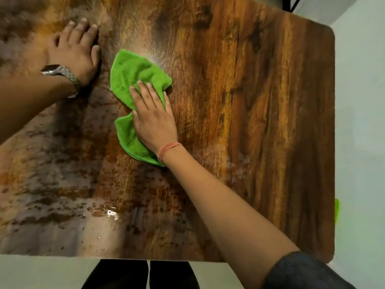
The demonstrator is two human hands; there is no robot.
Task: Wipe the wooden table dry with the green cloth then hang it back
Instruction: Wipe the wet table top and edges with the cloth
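Green cloth (pixel 133 80) bunched on wooden table (pixel 260 122), roughly mid-top. Right hand (pixel 155 119) flat on cloth, fingers spread, palm pressing down; red thread band (pixel 167 150) on wrist. Left hand (pixel 76 50) just left of cloth, flat on bare wood, fingers together, not touching cloth; metal watch (pixel 62 73) on wrist. Water film and droplets (pixel 93 211) near-left of cloth. Wood right of cloth looks dry.

Wet wooden table (pixel 260 122), green cloth (pixel 133 71) and both palms flat on it.
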